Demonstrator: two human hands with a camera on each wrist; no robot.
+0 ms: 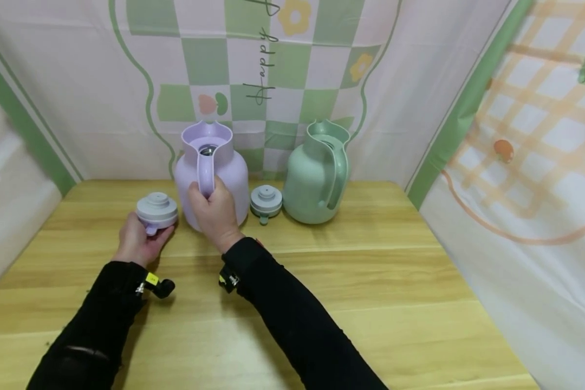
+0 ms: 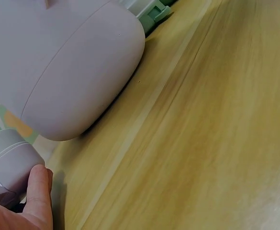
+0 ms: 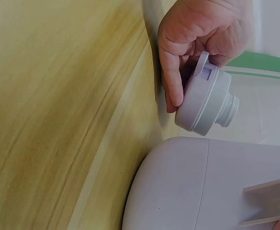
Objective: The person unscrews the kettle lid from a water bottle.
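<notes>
My left hand (image 1: pixel 141 242) holds a grey jug lid (image 1: pixel 157 212) with a lilac tab, threaded stub upward, left of the lilac thermos jug (image 1: pixel 235 181). In the right wrist view, fingers reach under and around the side of this lid (image 3: pixel 202 105). The lilac jug stands upright without a lid, its metal-rimmed mouth showing. Around its handle (image 1: pixel 205 170) my right hand (image 1: pixel 218 214) is curled. Only a sliver of that hand shows at the right wrist view's lower right corner.
A green thermos jug (image 1: pixel 309 187) stands to the right, handle facing front right. Between the two jugs lies another grey lid (image 1: pixel 266 200) with a green tab, stub upward. Behind the wooden table (image 1: pixel 370 303) hangs a checked cloth (image 1: pixel 205 59).
</notes>
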